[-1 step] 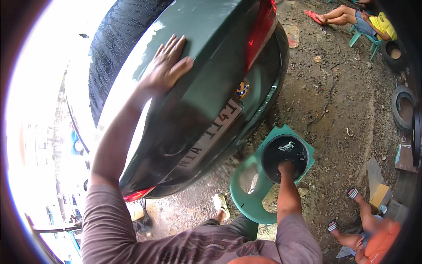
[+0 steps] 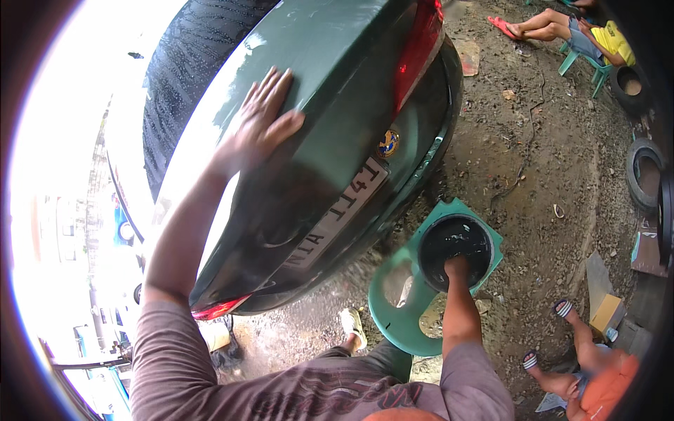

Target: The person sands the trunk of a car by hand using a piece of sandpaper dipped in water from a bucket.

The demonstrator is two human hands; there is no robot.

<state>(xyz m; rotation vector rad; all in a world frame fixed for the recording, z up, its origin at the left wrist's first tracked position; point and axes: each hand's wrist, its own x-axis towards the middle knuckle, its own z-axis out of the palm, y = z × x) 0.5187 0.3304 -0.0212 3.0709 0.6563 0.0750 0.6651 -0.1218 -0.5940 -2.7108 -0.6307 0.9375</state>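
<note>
My left hand [image 2: 263,119] lies flat, fingers stretched out, on the trunk lid of a dark green car [image 2: 330,63]. Nothing shows beneath its palm. My right arm reaches down into a round bucket [image 2: 430,270] of dark water, and only the wrist end of my right hand [image 2: 456,265] shows. The fingers are under the water and hidden. A few pale flecks float on the surface. The bucket stands on the square end of a green plastic chair or stool [image 2: 393,326] with round openings.
The car's rear window [image 2: 186,91] is beaded with water. Right of the car lies rough, stony ground with a thin cord [image 2: 532,133] and old tires [image 2: 644,174]. A seated person in yellow [image 2: 612,42] is at the far right, another in orange [image 2: 607,386] at the near right.
My left hand has slid slightly toward me and left over the trunk lid. The pale patch on the bucket's water has shrunk to scattered flecks. My right arm stays in place.
</note>
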